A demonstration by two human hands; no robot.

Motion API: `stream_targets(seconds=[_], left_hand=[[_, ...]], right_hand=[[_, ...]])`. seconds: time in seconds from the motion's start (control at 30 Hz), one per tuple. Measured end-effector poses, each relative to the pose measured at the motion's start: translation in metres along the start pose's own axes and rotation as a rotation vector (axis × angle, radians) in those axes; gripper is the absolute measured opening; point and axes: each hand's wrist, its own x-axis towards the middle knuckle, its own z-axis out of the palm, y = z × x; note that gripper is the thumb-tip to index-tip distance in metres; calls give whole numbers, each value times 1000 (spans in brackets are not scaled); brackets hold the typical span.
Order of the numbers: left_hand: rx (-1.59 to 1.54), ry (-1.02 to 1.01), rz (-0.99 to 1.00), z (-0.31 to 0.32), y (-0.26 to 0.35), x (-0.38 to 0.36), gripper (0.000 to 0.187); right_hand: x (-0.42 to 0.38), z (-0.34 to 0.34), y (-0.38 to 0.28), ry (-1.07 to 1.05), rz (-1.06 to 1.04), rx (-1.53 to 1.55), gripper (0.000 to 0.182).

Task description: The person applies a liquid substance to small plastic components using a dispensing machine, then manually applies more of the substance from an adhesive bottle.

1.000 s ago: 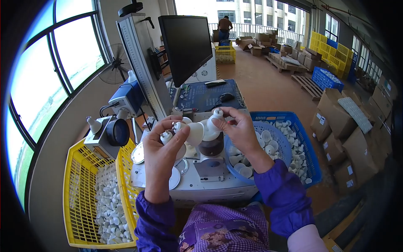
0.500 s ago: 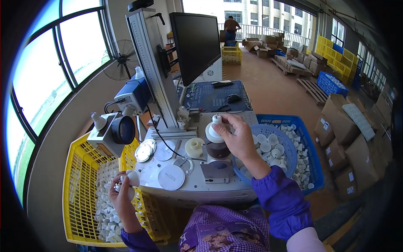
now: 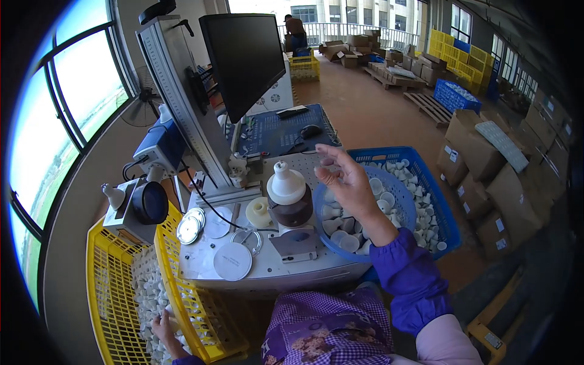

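My right hand is raised with its fingers bent and apart, nothing between them. To its left a white bulb-shaped plastic housing stands upright on the dark round holder of a bench fixture. Beneath that hand is a light-blue plastic bowl of white cup-shaped housings. My left hand is down inside the yellow crate, fingers slightly apart among white housings. The crate's near wall hides part of this hand.
A lens unit juts out over the yellow crate, beside a tall metal column and a monitor. White discs and a cream ring lie on the bench. A blue crate of housings stands right. Another person is far off.
My right hand has let go of the housing on the holder and moved right. My left hand, which held white housings, has gone down into the yellow crate. The view has shifted.
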Motion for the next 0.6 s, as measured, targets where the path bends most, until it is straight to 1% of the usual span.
stream_targets(seconds=[0.03,0.07,0.13,0.17,0.2,0.23,0.27,0.3,0.4,0.47,0.5,0.57,0.6], left_hand=[[-20,-10,40,-1,-2,-1,38],[50,35,116,-2,-17,10,38],[-102,-38,135,1,-12,12,38],[-118,-40,124,0,-21,21,37],[-122,-51,119,5,-17,17,37],[-33,56,199,8,-7,8,37],[58,165,280,9,2,0,37],[151,200,296,10,7,-4,35],[209,213,294,15,23,-17,34],[187,207,296,15,23,-19,34],[163,203,292,16,23,-20,34],[178,205,274,16,25,-21,33],[194,208,251,15,27,-24,33]], right_hand=[[-1,-21,8,14,60,-70,32],[-4,-46,19,29,119,-139,31],[-17,-93,36,-80,262,-466,30],[-26,-107,41,-75,267,-480,30],[-40,-118,44,-150,212,-708,29],[-51,-124,47,-229,154,-932,28],[-59,-127,51,-230,157,-939,28],[-66,-130,54,-260,129,-986,30],[-79,-124,62,-299,91,-1067,33],[-80,-119,65,-378,208,-1300,34],[-82,-118,67,-373,211,-1300,34],[-85,-117,73,-398,115,-1256,34],[-86,-117,74,-397,118,-1254,34]])
